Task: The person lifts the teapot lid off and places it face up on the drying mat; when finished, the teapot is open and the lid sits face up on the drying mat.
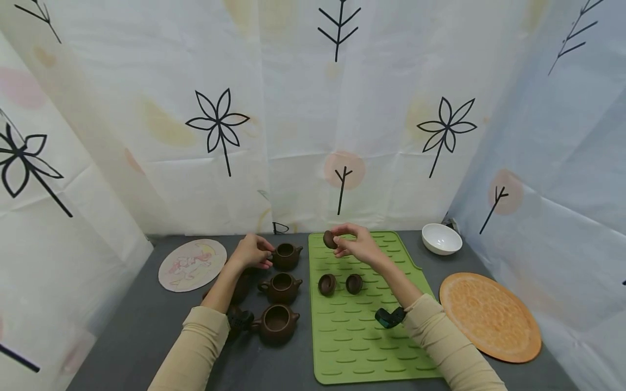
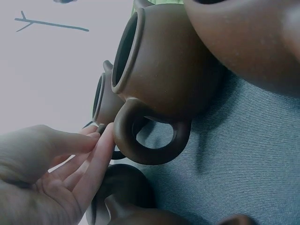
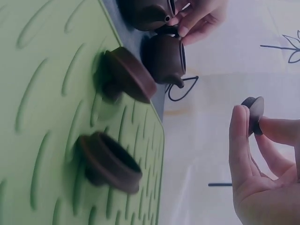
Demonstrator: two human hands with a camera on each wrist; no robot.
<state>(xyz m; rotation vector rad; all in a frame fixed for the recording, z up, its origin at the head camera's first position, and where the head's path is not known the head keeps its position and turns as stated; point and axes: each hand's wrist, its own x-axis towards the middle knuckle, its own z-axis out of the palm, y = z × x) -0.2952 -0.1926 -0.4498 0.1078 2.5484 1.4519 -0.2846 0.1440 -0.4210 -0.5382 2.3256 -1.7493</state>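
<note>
My left hand (image 1: 253,251) is at the handle of the farthest brown teapot (image 1: 286,264), thumb and fingers pinching it in the right wrist view. This lidless pot stands on the dark table, left of the green mat (image 1: 342,347). Nearer me in the same row stand two more open teapots, a middle one (image 1: 282,296) and a near one (image 1: 275,335). My right hand (image 1: 361,245) pinches a small brown lid (image 3: 255,115), raised over the mat's far end. Two other lids, a left one (image 1: 326,284) and a right one (image 1: 354,283), lie knob-down on the mat.
More dark teapots (image 1: 241,289) stand under my left forearm, partly hidden by it. A round picture mat (image 1: 192,266) lies at the back left. To the right are a white bowl (image 1: 442,239) and a round orange mat (image 1: 489,316). Printed curtains (image 1: 303,125) enclose the table.
</note>
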